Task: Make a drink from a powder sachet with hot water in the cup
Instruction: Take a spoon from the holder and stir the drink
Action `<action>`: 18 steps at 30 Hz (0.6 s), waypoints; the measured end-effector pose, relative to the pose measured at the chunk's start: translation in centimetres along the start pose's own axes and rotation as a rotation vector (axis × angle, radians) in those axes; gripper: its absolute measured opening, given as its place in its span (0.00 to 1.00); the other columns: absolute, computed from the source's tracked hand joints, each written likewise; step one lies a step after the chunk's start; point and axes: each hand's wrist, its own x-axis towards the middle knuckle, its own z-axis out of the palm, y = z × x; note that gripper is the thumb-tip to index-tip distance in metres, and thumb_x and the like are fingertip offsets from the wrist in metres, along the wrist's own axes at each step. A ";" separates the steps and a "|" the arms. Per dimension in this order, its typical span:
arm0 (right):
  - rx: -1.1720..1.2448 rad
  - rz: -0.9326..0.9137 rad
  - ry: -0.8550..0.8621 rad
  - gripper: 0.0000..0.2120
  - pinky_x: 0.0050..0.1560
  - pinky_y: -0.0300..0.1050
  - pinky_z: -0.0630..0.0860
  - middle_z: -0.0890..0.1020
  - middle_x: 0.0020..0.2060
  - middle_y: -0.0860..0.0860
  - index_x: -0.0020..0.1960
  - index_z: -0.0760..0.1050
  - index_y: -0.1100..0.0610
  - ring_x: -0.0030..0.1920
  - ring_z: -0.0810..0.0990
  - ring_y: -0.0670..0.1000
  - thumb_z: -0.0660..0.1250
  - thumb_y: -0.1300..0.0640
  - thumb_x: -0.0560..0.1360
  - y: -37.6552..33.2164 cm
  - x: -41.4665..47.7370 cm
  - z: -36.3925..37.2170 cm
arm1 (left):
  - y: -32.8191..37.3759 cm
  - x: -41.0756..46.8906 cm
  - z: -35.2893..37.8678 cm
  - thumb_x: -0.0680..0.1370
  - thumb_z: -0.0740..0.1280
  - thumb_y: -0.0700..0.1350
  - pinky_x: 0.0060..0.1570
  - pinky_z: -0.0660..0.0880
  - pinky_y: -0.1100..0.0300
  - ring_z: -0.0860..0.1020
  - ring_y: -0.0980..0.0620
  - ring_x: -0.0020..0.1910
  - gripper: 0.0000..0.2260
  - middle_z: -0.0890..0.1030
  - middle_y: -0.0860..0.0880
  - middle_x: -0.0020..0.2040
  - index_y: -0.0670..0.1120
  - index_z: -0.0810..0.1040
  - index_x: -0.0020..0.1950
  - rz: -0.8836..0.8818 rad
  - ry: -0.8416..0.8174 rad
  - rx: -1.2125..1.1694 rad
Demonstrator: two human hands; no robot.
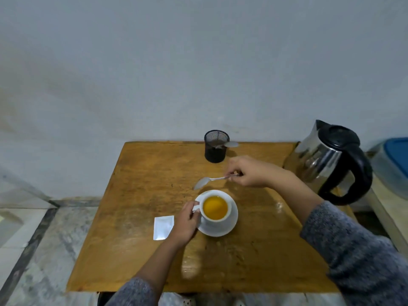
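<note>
My left hand (185, 224) holds the little handle of the white cup (216, 209). My fingers are curled shut around it. The cup sits on a white saucer (229, 226) near the middle of the brown wooden table (143, 180). The cup is full of an orange-yellow drink (215, 208).

My right hand (248, 171) is up past the far side of the cup. It pinches the end of a shiny spoon (207, 181) between thumb and fingers. The spoon points to the left, and its round end hangs just beyond the far rim of the saucer. I cannot tell if it touches the table.

A white sachet (163, 227) lies flat on the table, just left of my left hand. I cannot tell if it is open.

A black mesh pot (216, 146) stands at the far edge of the table, by the wall. Something pale and flat sticks out over its rim on the right.

A silver kettle (326, 160) with a black lid and a black handle stands at the far right corner of the table. A box with a blue lid (395, 155) is further right, past the kettle.

Both of my arms have grey sleeves (353, 246).
</note>
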 end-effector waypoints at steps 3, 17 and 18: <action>-0.009 0.045 -0.067 0.13 0.46 0.39 0.65 0.70 0.47 0.48 0.60 0.78 0.56 0.46 0.69 0.46 0.61 0.59 0.78 0.3 -0.9 0.6 | -0.1 0.4 -0.2 0.79 0.59 0.44 0.54 0.69 0.57 0.74 0.50 0.56 0.07 0.76 0.47 0.57 0.51 0.73 0.56 0.004 -0.002 -0.032; 0.045 0.136 0.179 0.06 0.42 0.50 0.79 0.83 0.41 0.58 0.43 0.81 0.62 0.40 0.79 0.54 0.67 0.61 0.73 -0.6 -2.8 4.3 | -1.3 2.6 -1.6 0.75 0.63 0.45 0.56 0.71 0.51 0.76 0.48 0.54 0.08 0.78 0.47 0.56 0.54 0.78 0.51 -0.085 -0.157 -0.104; 0.047 0.136 0.177 0.06 0.42 0.50 0.79 0.83 0.41 0.58 0.43 0.81 0.63 0.39 0.78 0.54 0.67 0.61 0.73 -0.8 -2.5 4.7 | -1.0 2.6 -1.7 0.75 0.64 0.46 0.54 0.71 0.51 0.76 0.48 0.53 0.07 0.79 0.47 0.55 0.55 0.79 0.49 -0.091 -0.163 -0.121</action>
